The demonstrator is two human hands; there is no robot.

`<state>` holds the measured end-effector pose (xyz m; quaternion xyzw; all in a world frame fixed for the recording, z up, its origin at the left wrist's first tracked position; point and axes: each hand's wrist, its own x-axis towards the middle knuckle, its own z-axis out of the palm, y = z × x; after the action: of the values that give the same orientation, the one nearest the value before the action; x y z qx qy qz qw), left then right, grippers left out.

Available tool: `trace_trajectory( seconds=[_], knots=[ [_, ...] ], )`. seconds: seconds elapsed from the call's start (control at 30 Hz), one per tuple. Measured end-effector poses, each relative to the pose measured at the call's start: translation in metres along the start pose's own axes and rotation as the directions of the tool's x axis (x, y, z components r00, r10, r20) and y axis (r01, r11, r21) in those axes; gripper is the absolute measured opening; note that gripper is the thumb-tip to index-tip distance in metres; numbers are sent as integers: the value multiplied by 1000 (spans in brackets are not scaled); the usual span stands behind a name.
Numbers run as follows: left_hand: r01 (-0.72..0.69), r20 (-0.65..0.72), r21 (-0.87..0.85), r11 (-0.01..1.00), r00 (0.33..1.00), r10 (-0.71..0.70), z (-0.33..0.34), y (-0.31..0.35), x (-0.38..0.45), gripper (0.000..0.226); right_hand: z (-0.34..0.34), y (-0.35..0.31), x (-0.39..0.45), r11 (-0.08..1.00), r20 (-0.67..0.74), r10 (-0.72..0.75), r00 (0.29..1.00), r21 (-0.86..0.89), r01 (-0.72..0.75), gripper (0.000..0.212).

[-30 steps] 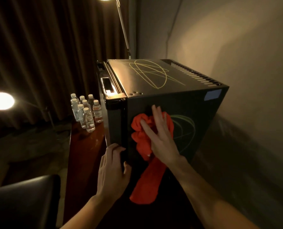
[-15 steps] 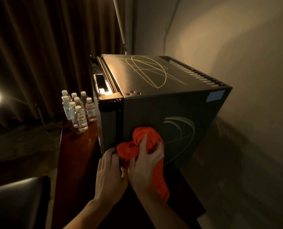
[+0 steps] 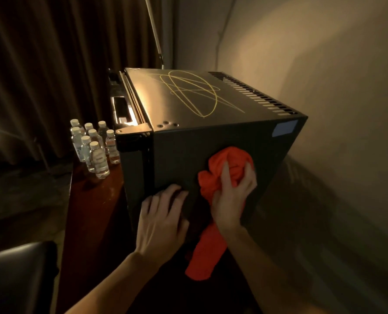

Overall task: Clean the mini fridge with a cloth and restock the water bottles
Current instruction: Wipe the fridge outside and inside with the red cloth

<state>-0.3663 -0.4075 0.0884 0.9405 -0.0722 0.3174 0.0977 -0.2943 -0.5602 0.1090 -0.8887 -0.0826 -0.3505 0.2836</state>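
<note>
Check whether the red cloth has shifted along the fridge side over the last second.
Yes. The cloth, gripped by the right hand, has moved away from the fridge's door edge toward the blue sticker.

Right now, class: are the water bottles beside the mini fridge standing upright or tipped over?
Upright. The water bottles stand clustered on the wooden table left of the mini fridge, every white cap pointing up; none lies on its side.

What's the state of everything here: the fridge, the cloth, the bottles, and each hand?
Mini fridge: door looks shut, yellow scribbles on top, side being wiped.
Red cloth: bunched against the fridge side, tail hanging down.
Water bottles: upright, capped, grouped on the wooden table beside the fridge, not yet restocked.
Right hand: grips the cloth.
Left hand: rests on the fridge's front corner, fingers fairly straight.
</note>
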Motion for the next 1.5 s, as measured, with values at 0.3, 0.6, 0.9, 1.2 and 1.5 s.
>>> trace_trajectory(
  seconds=[0.3,0.6,0.9,1.2,1.5],
  knots=[
    [87,112,203,975,987,-112,17,36,-9,62,-9,99,23,808,248,-523,815,-159,567,113],
    [249,45,344,905,959,-280,23,47,-22,75,10,137,30,785,62,-607,792,-105,611,54],
    [307,28,340,889,941,-336,55,55,-43,79,32,199,16,353,402,-847,348,-64,933,97],
    [353,60,378,856,913,-403,66,34,-84,81,49,95,-9,605,173,-790,589,62,794,86],
    [337,58,380,862,921,-386,97,11,-126,80,129,115,-101,-216,690,-691,-213,84,973,75]
  ],
)
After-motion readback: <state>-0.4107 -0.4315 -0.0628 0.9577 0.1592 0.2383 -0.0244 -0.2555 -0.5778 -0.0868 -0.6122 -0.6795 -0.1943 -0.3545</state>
